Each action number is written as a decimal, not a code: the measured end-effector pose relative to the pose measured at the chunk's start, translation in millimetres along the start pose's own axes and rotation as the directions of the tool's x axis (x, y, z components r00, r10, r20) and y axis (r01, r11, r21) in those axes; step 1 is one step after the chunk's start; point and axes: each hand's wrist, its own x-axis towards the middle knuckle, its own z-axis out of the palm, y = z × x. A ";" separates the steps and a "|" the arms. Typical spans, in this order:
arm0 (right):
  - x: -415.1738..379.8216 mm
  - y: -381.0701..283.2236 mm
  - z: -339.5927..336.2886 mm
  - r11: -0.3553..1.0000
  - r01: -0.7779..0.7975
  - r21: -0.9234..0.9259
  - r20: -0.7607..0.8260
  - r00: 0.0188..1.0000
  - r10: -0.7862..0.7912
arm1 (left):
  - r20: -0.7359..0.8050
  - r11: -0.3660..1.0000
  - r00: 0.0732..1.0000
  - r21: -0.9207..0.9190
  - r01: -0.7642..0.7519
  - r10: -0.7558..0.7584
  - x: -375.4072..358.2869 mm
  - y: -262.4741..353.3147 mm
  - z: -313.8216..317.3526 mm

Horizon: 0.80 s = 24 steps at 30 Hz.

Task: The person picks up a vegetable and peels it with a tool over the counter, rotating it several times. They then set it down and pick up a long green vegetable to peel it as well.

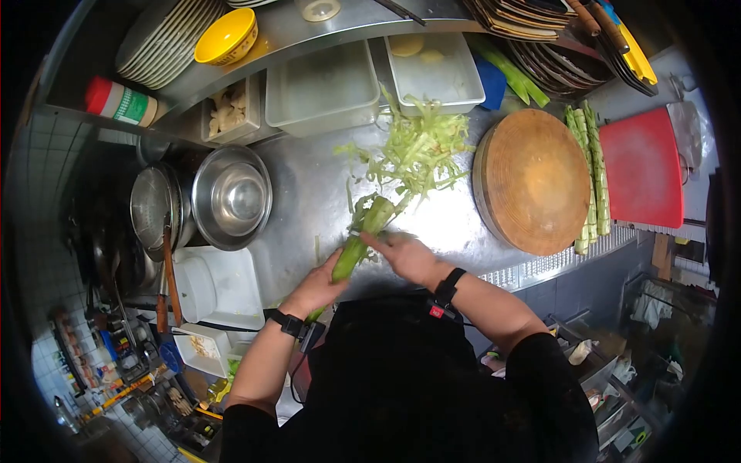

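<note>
My left hand (317,287) is wrapped round the lower end of a thick green celtuce stem (360,245), which slants up and away over the steel counter. Across the stem lies my right hand (407,257), its fingers curled round what looks like a peeler (356,233); motion blur and the fingers hide most of that tool. Just beyond the stem's far end, a loose heap of pale green peelings (427,150) spreads over the counter, with a few strips hanging close to the stem.
A round wooden chopping block (532,182) stands right, beside more celtuce stems (593,177) and a red board (642,166). Steel bowls (231,197) sit left. Plastic tubs (323,89) line the back under a shelf holding plates (171,42) and a yellow bowl (226,37).
</note>
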 end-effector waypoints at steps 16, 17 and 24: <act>0.5 3.9 5.3 0.992 0.119 -0.047 -0.137 0.983 -0.125 | 0.101 0.975 0.990 -0.190 0.116 -0.098 -7.4 -1.0 -5.1; 4.0 23.0 -9.0 0.994 -0.076 0.079 -0.097 0.992 0.083 | 0.080 0.983 0.991 -0.140 0.120 -0.110 -6.2 -3.6 -3.7; -4.8 38.8 -16.6 0.968 -0.240 0.070 -0.159 0.956 0.249 | 0.056 0.993 0.996 -0.094 0.078 -0.073 -7.5 2.9 -1.0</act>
